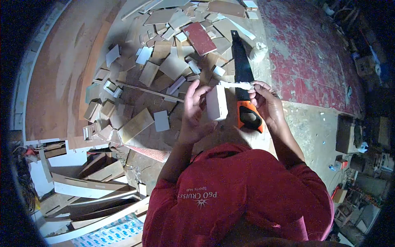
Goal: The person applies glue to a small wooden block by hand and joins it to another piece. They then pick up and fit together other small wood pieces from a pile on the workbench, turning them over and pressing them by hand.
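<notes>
My left hand (193,113) is closed around a small pale block-shaped piece (216,103), its fingers on the left side and the thumb near the bottom. Between the fingers and thumb of my right hand (267,103) is a thin stick smeared with white paste (239,85). The stick's left end meets the top edge of the block, or lies just beside it. Below the stick and my right hand lies a handsaw with a black blade (242,61) and an orange handle (250,117). A white lump or container (258,52) stands right of the blade.
Wood offcuts (175,68) and a dark red board piece (200,38) are scattered over the work surface. A narrow strip (148,90) lies left of my hands. Large wooden panels (66,70) are at the left, with stacked boards (90,185) below them. Worn red flooring (308,53) spreads to the right.
</notes>
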The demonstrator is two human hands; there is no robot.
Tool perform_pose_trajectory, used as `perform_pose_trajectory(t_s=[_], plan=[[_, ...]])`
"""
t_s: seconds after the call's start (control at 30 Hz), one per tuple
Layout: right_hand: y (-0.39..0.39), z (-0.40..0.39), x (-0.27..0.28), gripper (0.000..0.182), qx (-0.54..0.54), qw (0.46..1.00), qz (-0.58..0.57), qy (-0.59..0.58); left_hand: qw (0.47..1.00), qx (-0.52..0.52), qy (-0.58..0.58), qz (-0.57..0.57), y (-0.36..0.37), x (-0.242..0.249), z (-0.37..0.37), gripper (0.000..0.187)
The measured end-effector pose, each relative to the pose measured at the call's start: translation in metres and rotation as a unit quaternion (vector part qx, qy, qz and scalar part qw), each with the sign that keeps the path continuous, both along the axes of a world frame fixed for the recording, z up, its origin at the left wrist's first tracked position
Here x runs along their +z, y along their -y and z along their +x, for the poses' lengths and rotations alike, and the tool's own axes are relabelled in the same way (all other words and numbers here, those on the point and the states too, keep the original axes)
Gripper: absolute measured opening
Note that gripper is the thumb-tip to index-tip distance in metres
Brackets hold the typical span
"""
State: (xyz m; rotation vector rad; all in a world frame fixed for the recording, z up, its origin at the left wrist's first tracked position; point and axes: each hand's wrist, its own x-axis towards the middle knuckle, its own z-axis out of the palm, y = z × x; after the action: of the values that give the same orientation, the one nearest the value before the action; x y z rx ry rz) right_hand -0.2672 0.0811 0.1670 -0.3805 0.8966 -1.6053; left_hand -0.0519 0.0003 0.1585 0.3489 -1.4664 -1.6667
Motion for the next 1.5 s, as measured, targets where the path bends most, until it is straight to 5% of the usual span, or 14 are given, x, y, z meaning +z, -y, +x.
perform_pose_trajectory(t_s=[0.8, 1.07, 1.5], plan=[[0.006, 0.028, -0.009, 0.014, -0.041, 0.988, -0.076, -0.130, 0.996, -0.012, 0.039, 0.080, -0.004, 0.005, -0.005, 0.118], [0.000, 0.031, -0.010, 0.014, -0.010, 0.987, -0.073, -0.140, 0.992, -0.028, -0.029, 0.122, -0.001, 0.009, -0.004, 0.121], [-0.009, 0.032, -0.007, 0.015, 0.046, 0.989, -0.064, -0.129, 0.998, 0.007, 0.037, 0.054, 0.008, -0.002, 0.003, 0.122]])
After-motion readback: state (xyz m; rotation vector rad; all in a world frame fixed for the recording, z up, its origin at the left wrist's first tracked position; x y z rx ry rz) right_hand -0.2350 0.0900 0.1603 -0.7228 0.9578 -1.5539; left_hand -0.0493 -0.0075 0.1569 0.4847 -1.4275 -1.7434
